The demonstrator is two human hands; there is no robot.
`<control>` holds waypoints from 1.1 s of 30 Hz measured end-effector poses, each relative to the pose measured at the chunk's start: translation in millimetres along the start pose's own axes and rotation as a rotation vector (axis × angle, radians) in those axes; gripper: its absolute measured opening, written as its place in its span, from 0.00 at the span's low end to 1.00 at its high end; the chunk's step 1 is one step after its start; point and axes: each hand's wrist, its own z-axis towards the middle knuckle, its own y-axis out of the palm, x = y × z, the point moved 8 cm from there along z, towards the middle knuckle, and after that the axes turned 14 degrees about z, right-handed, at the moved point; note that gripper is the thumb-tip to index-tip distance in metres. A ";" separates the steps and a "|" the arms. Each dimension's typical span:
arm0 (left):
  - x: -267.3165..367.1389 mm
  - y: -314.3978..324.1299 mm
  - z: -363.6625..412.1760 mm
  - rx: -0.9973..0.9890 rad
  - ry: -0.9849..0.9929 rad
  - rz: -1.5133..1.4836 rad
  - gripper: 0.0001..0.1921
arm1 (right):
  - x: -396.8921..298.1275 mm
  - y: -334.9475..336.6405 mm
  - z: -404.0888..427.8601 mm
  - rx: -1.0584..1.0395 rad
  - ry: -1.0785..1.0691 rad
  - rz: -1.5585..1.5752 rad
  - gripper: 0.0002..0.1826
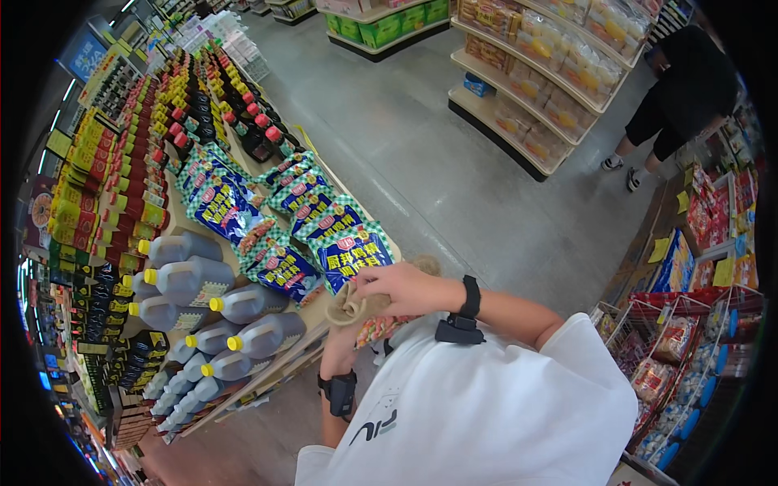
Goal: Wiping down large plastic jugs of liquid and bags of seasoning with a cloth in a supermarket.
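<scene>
My right hand point(398, 287) grips a bunched tan cloth point(354, 308), its fingers curled over the top. A fuzzy tan end point(426, 263) shows beyond the knuckles. My left hand point(342, 341) comes up from below against the cloth, which hides its fingers. Below my right hand, close to my shirt, a packet with a red and green pattern point(378, 330) is partly covered. Just beyond both hands, a blue and green seasoning pouch point(352, 252) bearing writing lies at the corner of the display shelf, at the end of a row of similar pouches point(309, 193).
Large jugs with yellow caps point(197, 280) stand on the shelf to the left. Sauce bottles with red caps point(265, 130) rise behind the pouches. Across the grey floor point(437, 200) is a bread shelf point(529, 79). A person in black point(684, 91) bends at the right, beyond wire baskets point(674, 358).
</scene>
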 end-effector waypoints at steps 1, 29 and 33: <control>11.9 0.7 -3.7 0.021 0.072 0.116 0.27 | -7.8 -1.2 0.5 0.020 -0.059 0.041 0.20; 13.6 -57.6 -108.6 0.569 -0.104 -0.156 0.23 | -36.8 58.1 44.7 -0.166 -0.301 0.068 0.31; -4.0 -41.5 -108.0 0.529 -0.150 -0.149 0.20 | 14.7 35.8 56.0 0.091 -0.083 -0.046 0.25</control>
